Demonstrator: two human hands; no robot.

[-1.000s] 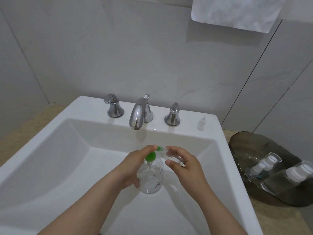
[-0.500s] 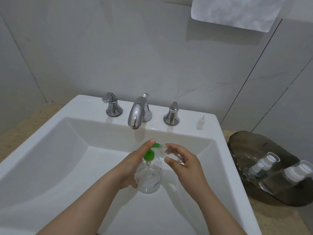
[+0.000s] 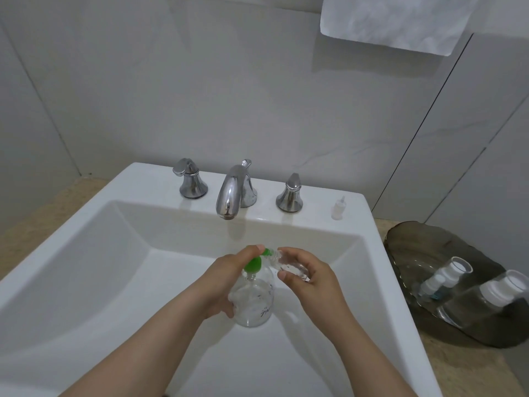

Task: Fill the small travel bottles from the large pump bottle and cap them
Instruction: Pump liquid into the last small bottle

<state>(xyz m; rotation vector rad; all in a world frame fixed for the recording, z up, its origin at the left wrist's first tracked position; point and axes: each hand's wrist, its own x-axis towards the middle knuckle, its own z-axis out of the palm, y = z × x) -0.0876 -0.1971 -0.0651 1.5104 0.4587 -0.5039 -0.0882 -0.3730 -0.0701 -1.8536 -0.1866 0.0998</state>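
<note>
Filling step: the left hand (image 3: pixel 220 285) curls its fingers round the pump bottle (image 3: pixel 253 306), forefinger atop the green pump (image 3: pixel 253 264); the right hand (image 3: pixel 312 279) pinches a travel bottle (image 3: pixel 289 263) (mouth against the nozzle). Next probably calls for a steady press.

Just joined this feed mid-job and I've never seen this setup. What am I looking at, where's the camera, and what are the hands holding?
No machine: a person works with two bare hands, filmed by one camera on their head looking down into a white sink. The left hand grips the clear pump bottle, a finger on its green pump head. The right hand holds a small travel bottle, tilted, mouth at the spout. A small white cap stands on the sink's back rim, right of the faucet. On the right, a dark tray holds more white-capped bottles lying down.
</note>
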